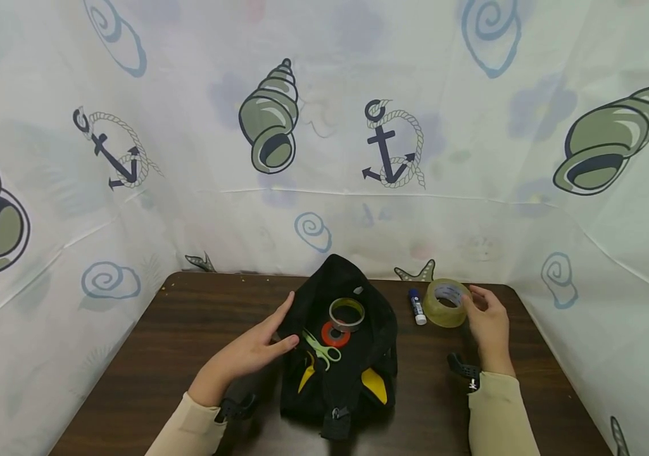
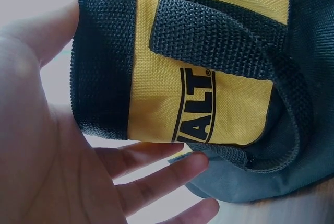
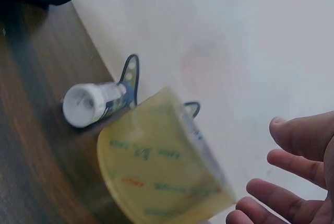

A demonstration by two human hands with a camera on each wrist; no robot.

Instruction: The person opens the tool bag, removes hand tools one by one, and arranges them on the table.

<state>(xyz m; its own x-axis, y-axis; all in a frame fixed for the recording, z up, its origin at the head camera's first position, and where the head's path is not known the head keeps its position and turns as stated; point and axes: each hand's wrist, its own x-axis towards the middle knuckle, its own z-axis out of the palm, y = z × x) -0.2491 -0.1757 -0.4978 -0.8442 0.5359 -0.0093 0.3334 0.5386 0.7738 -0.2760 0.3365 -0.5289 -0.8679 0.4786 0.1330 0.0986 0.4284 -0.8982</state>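
A black and yellow tool bag (image 1: 324, 278) lies on the table. My left hand (image 1: 247, 351) rests at its left side, thumb near the zipped edge and fingers extended. In the left wrist view the yellow panel (image 2: 151, 98) carries black lettering and a webbing strap (image 2: 209, 36). A roll of clear yellowish packing tape (image 1: 437, 311) stands at the back right, green print on its outer face. My right hand (image 1: 489, 320) is at the roll's right edge, its fingers spread in the right wrist view and not wrapped round it; whether a fingertip touches is unclear.
In the bag's opening show green scissors (image 1: 324, 349), a red ring-shaped roll (image 1: 327, 335), a grey tape roll (image 1: 347, 327) and a yellow piece (image 1: 306, 378). A glue stick (image 1: 418, 308) is left of the packing tape. A patterned cloth (image 1: 330, 126) hangs behind the table (image 1: 199, 316).
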